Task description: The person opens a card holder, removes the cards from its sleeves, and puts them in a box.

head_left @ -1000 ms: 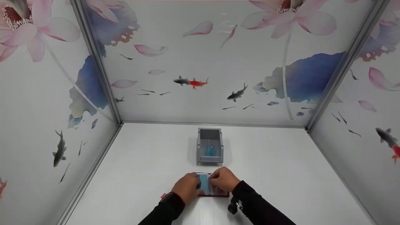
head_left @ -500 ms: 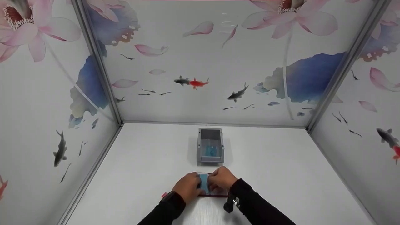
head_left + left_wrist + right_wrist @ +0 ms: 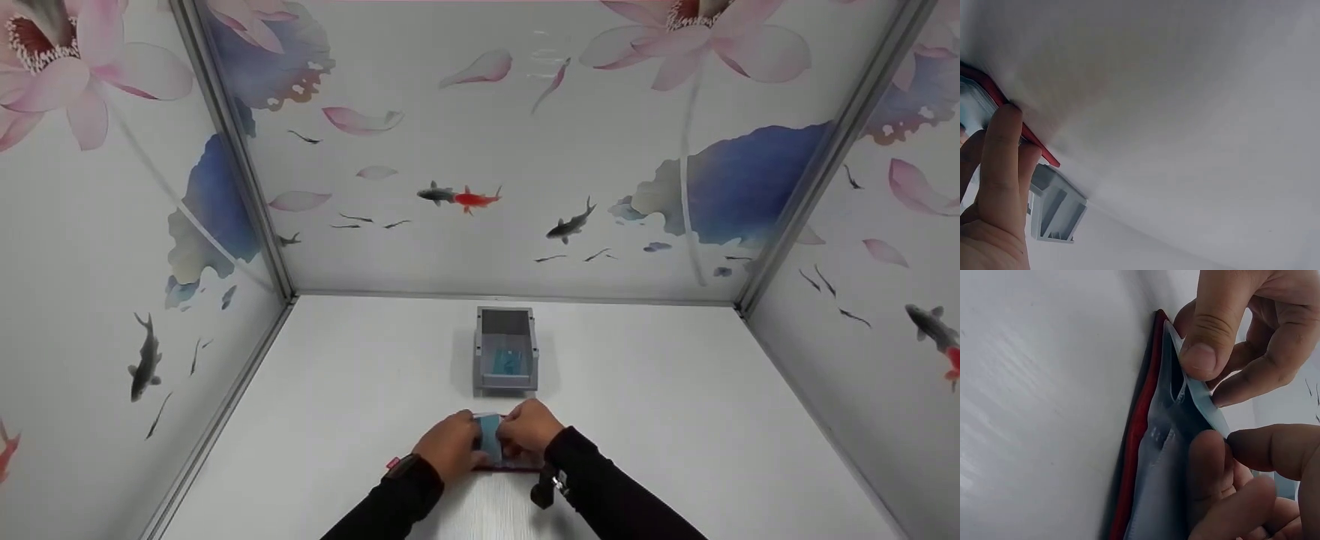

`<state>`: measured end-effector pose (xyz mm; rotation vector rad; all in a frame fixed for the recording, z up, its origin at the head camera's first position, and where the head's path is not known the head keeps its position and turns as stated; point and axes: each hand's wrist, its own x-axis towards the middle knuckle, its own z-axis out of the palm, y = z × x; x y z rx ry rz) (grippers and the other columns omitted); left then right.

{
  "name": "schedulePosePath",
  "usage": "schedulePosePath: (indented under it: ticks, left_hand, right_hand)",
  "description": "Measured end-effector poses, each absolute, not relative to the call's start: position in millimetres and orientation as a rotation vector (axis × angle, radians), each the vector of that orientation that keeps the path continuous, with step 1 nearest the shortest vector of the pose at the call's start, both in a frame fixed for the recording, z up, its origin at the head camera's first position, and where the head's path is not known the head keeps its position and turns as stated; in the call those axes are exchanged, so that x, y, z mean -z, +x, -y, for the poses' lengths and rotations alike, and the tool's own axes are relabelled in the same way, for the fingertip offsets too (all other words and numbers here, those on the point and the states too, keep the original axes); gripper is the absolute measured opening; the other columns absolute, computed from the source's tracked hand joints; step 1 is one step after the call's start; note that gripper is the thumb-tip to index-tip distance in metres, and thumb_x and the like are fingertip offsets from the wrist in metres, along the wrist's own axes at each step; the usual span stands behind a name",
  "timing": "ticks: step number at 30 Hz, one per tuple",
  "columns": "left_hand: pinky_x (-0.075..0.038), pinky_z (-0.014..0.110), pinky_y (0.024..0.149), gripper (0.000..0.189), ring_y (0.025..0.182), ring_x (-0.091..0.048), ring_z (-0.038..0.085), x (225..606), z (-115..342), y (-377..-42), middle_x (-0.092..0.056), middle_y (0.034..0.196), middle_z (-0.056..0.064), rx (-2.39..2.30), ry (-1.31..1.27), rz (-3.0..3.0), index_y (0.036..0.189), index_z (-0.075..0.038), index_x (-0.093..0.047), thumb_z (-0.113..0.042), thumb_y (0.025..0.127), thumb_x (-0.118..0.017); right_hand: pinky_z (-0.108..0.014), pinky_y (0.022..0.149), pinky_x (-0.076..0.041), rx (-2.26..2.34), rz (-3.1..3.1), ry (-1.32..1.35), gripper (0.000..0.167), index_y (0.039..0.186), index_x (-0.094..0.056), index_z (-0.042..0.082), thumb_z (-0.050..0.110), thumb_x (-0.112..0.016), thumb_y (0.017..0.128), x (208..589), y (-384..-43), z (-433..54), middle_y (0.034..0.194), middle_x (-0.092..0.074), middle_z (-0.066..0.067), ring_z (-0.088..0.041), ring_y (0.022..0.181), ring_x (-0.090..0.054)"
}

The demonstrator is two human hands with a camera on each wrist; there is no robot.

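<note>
- Right hand (image 3: 530, 429): the fingers (image 3: 1266, 445) are drawn together in a pinch, and the edge of the blue card (image 3: 489, 439) is held between fingertip and thumb.
- Left hand (image 3: 450, 444): the red-covered booklet (image 3: 1139, 419) is gripped at its left part. The thumb (image 3: 1201, 357) is pressed on the upper side of the pale-blue layer; the red edge is touched by a fingertip, as shown in the left wrist view.
- Clear sleeves (image 3: 1148, 495): these are carried inside the red cover. Gaps are formed between the layers near the blue card; how far the card is seated in a sleeve cannot be told.
- Booklet position: it is placed on the desk (image 3: 360, 375), between both hands and directly in front of the wearer.
- Grey box (image 3: 505, 388): it is located just beyond the booklet. A translucent blue item (image 3: 508, 361) is contained in it, toward the near end.
- Enclosure: the desk is bounded by white panels (image 3: 360, 262), on which lotus flowers and fish are printed.
</note>
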<state>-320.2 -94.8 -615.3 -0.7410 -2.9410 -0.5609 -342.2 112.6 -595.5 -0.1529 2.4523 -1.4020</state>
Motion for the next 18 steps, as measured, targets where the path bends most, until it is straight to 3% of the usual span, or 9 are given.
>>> schedulePosePath:
  ticks: [8,13,18]
  left_hand:
    - [-0.057,0.028,0.083,0.027,0.084,-0.056,0.006,608.2,102.7,-324.3,-0.069,0.099,0.0,0.563,-0.761,3.02,0.105,-0.004,-0.085,-0.018,0.087,-0.1]
    - [-0.048,0.027,0.075,0.022,0.079,-0.047,0.007,605.3,105.9,-326.5,-0.066,0.094,-0.001,0.581,-0.809,3.02,0.093,-0.004,-0.082,-0.014,0.086,-0.1]
    - [-0.052,0.028,0.079,0.022,0.081,-0.048,0.007,604.6,104.8,-324.8,-0.063,0.096,-0.004,0.577,-0.794,3.058,0.088,-0.005,-0.08,-0.016,0.088,-0.099]
  right_hand:
    - [-0.022,0.045,-0.038,1.347,-2.504,-0.114,0.03,0.057,-0.066,0.015,0.009,-0.074,0.085,601.2,-347.0,-113.5,0.05,-0.06,0.006,-0.008,0.045,-0.051]
    - [-0.023,0.044,-0.038,1.382,-2.465,-0.082,0.031,0.057,-0.063,0.017,0.008,-0.073,0.085,601.9,-347.1,-113.7,0.051,-0.059,0.005,-0.007,0.045,-0.049]
    - [-0.023,0.046,-0.042,1.398,-2.436,-0.081,0.023,0.066,-0.076,0.01,0.009,-0.077,0.089,601.7,-346.1,-115.7,0.054,-0.064,0.004,-0.008,0.048,-0.056]
